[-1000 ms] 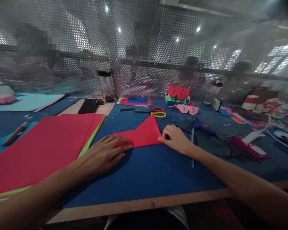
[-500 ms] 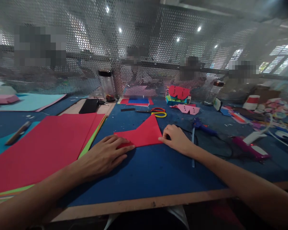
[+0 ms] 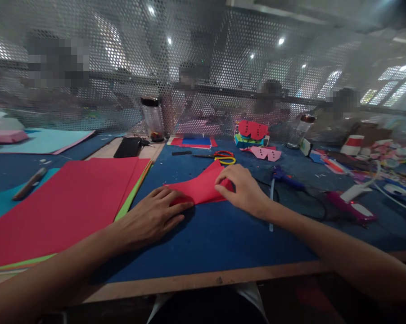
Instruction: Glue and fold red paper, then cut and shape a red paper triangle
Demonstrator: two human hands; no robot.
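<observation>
A folded red paper [image 3: 199, 186] lies on the blue mat [image 3: 216, 238] in front of me. My left hand [image 3: 152, 216] rests flat on the paper's left corner, fingers stretched out and pressing it down. My right hand [image 3: 241, 189] pinches the paper's right corner and holds it lifted off the mat, so the sheet bows upward there.
A stack of red and green sheets [image 3: 61, 202] lies at the left. Scissors [image 3: 223, 156] sit behind the paper. Glue guns [image 3: 287, 177] [image 3: 349, 204] with cords lie at the right. A jar [image 3: 152, 119], a black case [image 3: 128, 147] and paper cutouts [image 3: 253, 130] stand near the perforated screen.
My right hand has closed on the paper's right corner, lifted it and moved it left and up over the sheet. My left hand stays pressed on the left corner.
</observation>
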